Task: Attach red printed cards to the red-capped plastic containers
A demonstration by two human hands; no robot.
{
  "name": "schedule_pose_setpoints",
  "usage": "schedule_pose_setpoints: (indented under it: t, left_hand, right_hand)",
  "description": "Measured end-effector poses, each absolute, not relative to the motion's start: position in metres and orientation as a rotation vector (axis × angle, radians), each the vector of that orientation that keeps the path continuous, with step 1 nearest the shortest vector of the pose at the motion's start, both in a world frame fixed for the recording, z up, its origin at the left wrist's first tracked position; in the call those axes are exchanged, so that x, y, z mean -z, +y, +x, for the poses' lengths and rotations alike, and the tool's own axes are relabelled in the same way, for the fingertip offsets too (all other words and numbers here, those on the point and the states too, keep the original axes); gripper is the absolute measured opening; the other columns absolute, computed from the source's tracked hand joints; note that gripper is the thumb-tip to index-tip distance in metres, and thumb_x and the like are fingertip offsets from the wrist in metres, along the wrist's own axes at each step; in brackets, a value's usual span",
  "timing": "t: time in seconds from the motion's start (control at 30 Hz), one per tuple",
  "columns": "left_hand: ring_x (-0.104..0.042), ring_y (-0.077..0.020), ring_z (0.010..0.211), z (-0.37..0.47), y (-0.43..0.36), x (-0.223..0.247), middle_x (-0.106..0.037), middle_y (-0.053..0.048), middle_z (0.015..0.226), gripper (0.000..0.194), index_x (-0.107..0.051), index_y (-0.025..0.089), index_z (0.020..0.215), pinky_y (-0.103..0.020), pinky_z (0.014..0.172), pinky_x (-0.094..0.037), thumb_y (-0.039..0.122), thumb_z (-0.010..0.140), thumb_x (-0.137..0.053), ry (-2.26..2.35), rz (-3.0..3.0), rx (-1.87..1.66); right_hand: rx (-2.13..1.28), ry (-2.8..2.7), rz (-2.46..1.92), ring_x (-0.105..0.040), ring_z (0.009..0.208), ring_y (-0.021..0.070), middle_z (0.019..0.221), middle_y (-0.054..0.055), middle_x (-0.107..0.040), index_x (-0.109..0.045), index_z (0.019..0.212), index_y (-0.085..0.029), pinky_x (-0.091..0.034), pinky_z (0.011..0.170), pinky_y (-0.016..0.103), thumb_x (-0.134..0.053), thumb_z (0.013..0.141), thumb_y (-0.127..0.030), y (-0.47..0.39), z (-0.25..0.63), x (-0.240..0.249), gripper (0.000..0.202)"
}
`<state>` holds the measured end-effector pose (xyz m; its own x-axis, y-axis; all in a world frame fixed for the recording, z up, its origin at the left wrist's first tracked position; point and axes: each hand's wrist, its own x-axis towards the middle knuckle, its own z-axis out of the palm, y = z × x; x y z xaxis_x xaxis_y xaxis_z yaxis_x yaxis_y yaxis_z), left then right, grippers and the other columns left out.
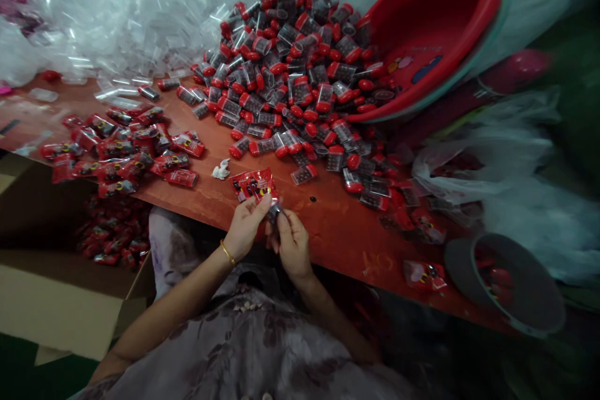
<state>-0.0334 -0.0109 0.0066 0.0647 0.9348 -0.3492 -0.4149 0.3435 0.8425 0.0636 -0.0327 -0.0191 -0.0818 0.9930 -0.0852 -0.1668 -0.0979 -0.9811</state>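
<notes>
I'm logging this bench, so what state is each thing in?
Left hand: pinching red wrapper
Right hand: pinching small dark item
Red-ended containers: heaped loose
Red packets: loosely piled
Cardboard box: open, packets inside
Red basin: tilted toward the heap
Gray bowl: open, red pieces inside
White scrap: crumpled

A slim gold bangle (228,252) circles the wrist below the left hand (247,223) of a person in a dusky grey-mauve top (210,356) with darker blotches and small pale details (255,307); pale, purple-patched fabric (169,250) covers the left leg.
</notes>
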Motion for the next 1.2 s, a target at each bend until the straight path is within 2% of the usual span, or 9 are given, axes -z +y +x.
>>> schedule_pose_setpoints:
  t: [0.17, 0.23, 0.3, 0.43, 0.63, 0.77, 0.97, 1.1, 1.2]
  left_hand:
    - [-0.059, -0.0108, 0.059, -0.03, -0.007, -0.008, -0.07, -0.004, 0.071, 0.038, -0.07, 0.013, 0.074, -0.021, 0.057, -0.048, 0.045, 0.055, -0.079, 1.047, 0.627, -1.209]
    - [-0.06, -0.0116, 0.059, -0.028, -0.01, -0.007, -0.069, -0.004, 0.068, 0.039, -0.071, 0.013, 0.076, -0.021, 0.057, -0.048, 0.044, 0.055, -0.079, 1.054, 0.631, -1.206]
    - [-0.056, -0.0112, 0.046, -0.026, -0.014, -0.006, -0.063, 0.0, 0.055, 0.041, -0.071, 0.013, 0.083, -0.021, 0.046, -0.045, 0.047, 0.06, -0.075, 1.07, 0.654, -1.152]
    - [-0.051, -0.0134, 0.031, -0.027, -0.02, -0.005, -0.047, 0.006, 0.039, 0.048, -0.066, 0.014, 0.091, -0.021, 0.031, -0.035, 0.055, 0.068, -0.065, 1.043, 0.674, -1.027]
    - [-0.047, -0.0071, 0.036, -0.029, -0.008, -0.005, -0.055, 0.003, 0.05, 0.039, -0.059, 0.015, 0.066, -0.02, 0.038, -0.039, 0.053, 0.066, -0.07, 0.99, 0.666, -1.183]
    - [-0.049, -0.008, 0.04, -0.027, -0.006, -0.004, -0.058, 0.002, 0.052, 0.037, -0.065, 0.014, 0.073, -0.021, 0.039, -0.04, 0.048, 0.061, -0.075, 1.01, 0.636, -1.134]
    - [-0.05, -0.0133, 0.031, -0.025, -0.016, -0.003, -0.046, 0.006, 0.04, 0.041, -0.061, 0.016, 0.076, -0.021, 0.029, -0.033, 0.055, 0.066, -0.068, 1.087, 0.704, -1.003]
    - [-0.048, -0.0091, 0.035, -0.023, -0.012, 0.003, -0.048, 0.006, 0.045, 0.043, -0.061, 0.014, 0.076, -0.02, 0.036, -0.038, 0.057, 0.069, -0.064, 1.139, 0.842, -1.094]
    - [-0.056, -0.0101, 0.056, -0.02, -0.006, 0.009, -0.062, 0.001, 0.061, 0.033, -0.065, 0.014, 0.077, -0.022, 0.056, -0.047, 0.047, 0.074, -0.064, 1.185, 1.118, -1.233]
  right_hand:
    - [-1.042, -1.314, -1.325, -0.056, 0.06, 0.0132, 0.067, 0.001, -0.058, -0.054, 0.087, -0.021, -0.045, 0.051, 0.024, -0.043, 0.089, -0.044, -0.034, 0.073, 0.015, 0.025]
    - [-0.986, -1.315, -1.347, -0.058, 0.068, 0.0149, 0.074, 0.003, -0.061, -0.055, 0.086, -0.021, -0.047, 0.055, 0.025, -0.046, 0.088, -0.043, -0.034, 0.071, 0.013, 0.024]
    - [-1.105, -1.239, -1.311, -0.054, 0.057, 0.0122, 0.068, 0.001, -0.058, -0.054, 0.082, -0.021, -0.044, 0.047, 0.022, -0.046, 0.087, -0.045, -0.033, 0.069, 0.013, 0.026]
    - [-1.524, -1.001, -1.104, -0.03, 0.032, 0.0043, 0.055, -0.008, -0.046, -0.048, 0.075, -0.021, -0.031, 0.03, 0.018, -0.044, 0.087, -0.052, -0.029, 0.067, 0.016, 0.034]
    - [-1.353, -1.101, -1.174, -0.039, 0.036, 0.0051, 0.058, -0.005, -0.053, -0.052, 0.081, -0.021, -0.034, 0.035, 0.018, -0.046, 0.088, -0.048, -0.029, 0.075, 0.019, 0.029]
    - [-1.175, -1.165, -1.301, -0.044, 0.04, 0.0084, 0.056, -0.004, -0.052, -0.054, 0.084, -0.021, -0.038, 0.039, 0.021, -0.047, 0.087, -0.047, -0.032, 0.076, 0.021, 0.027]
    - [-1.378, -1.026, -1.199, -0.038, 0.035, 0.0063, 0.056, -0.006, -0.05, -0.052, 0.078, -0.021, -0.034, 0.034, 0.021, -0.041, 0.09, -0.048, -0.031, 0.067, 0.021, 0.031]
    - [-1.052, -1.219, -1.256, -0.06, 0.068, 0.0124, 0.078, 0.001, -0.065, -0.059, 0.093, -0.02, -0.05, 0.062, 0.024, -0.044, 0.09, -0.042, -0.028, 0.074, 0.029, 0.026]
    - [-0.846, -1.413, -1.262, -0.062, 0.089, 0.0169, 0.096, 0.005, -0.067, -0.059, 0.104, -0.021, -0.051, 0.079, 0.031, -0.046, 0.09, -0.036, -0.024, 0.096, 0.041, 0.024]
